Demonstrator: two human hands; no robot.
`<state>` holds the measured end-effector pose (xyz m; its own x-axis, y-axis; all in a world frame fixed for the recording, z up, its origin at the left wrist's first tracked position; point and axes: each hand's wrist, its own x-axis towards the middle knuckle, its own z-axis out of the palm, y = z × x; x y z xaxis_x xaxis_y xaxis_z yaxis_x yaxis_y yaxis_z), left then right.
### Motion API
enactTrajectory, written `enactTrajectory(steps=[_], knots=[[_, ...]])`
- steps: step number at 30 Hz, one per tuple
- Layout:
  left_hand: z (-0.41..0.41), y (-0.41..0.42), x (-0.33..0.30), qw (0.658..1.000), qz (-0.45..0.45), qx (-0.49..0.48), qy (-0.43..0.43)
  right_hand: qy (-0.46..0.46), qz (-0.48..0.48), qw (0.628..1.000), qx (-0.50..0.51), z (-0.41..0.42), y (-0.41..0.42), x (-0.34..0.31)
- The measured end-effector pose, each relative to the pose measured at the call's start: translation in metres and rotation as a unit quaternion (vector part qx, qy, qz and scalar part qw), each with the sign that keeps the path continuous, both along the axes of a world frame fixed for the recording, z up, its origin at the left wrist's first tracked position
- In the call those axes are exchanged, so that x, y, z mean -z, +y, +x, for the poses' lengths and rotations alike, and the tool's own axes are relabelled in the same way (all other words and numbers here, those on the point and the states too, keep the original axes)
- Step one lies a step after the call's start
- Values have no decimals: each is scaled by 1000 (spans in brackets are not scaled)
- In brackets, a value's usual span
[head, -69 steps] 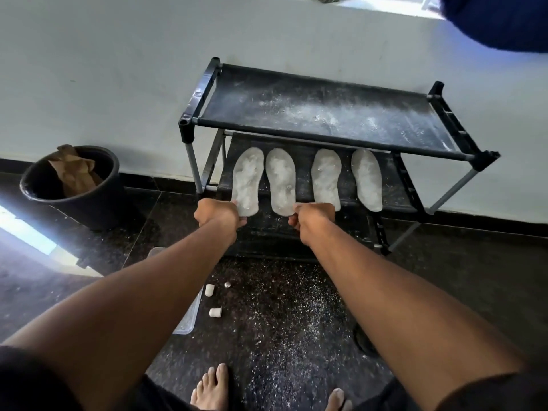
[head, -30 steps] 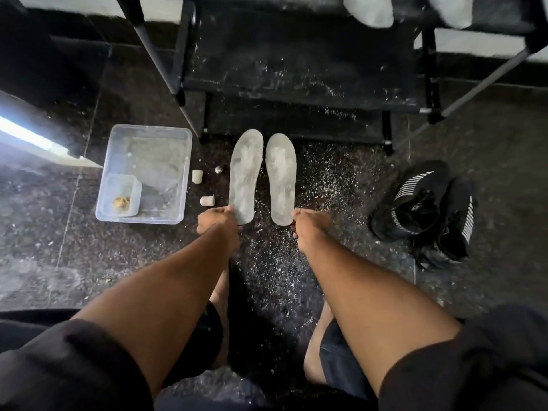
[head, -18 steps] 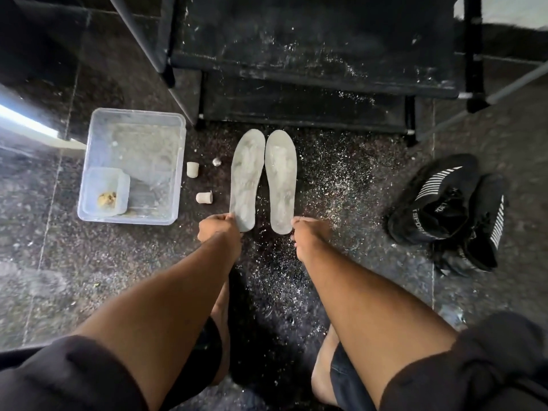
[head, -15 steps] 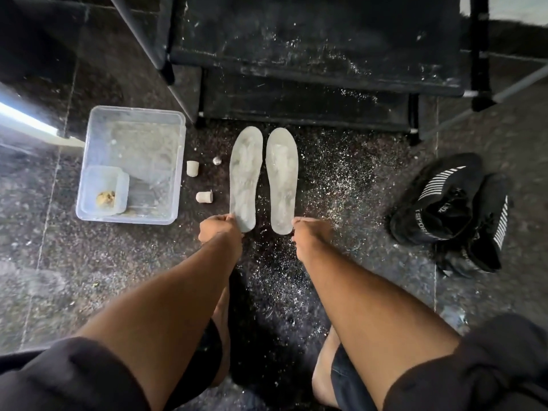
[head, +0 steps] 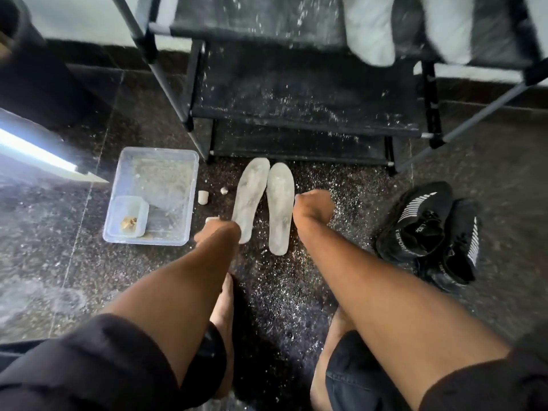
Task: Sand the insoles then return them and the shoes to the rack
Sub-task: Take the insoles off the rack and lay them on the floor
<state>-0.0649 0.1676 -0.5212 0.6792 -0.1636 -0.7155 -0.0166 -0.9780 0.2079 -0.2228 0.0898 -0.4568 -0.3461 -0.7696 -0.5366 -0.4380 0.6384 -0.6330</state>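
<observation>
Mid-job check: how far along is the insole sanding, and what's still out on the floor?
Done: two insoles lie on the rack, dust everywhere. In hand: another pair of insoles lies on the floor; the left hand is at the left heel, the right hand beside the right one, curled, holding nothing. Left: racking this pair and the black shoes.

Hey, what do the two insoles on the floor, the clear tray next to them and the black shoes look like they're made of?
Insoles: probably foam or pressed fibre, pale grey and matte, thin and flat with a dusty, scuffed face.
Tray: likely plastic, translucent with rounded corners, its bottom clouded with dust.
Shoes: apparently knit or mesh fabric, matte black with white printed stripes; the sole material is hidden.
</observation>
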Motion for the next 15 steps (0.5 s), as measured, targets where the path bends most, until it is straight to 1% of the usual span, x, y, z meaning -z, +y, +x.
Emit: enactTrajectory(steps=[1, 2, 3, 5, 8, 10, 12, 15], knots=[[5, 6, 6, 1000, 1, 8, 30, 2, -16, 1000, -1, -2, -8, -15], [8, 15, 11, 999, 11, 10, 33, 5, -31, 999, -2, -4, -15, -28], [10, 23, 14, 999, 24, 9, 24, 14, -43, 999, -9, -7, -22, -37], [0, 28, 10, 1000, 15, -12, -5, 35, -57, 998, -10, -16, -30, -47], [-17, 24, 7, 999, -10, -40, -16, 46, -40, 998, -2, -22, -26, -33], [-18, 23, 9, 999, -26, -23, -1, 26, -12, 1000, 4, -20, -16, -14], [-15, 23, 18, 999, -50, 5, 9, 29, 17, 999, -2, -19, -10, 2], [-5, 18, 35, 998, -13, -54, -15, 47, 32, 998, -5, -17, -8, 28]])
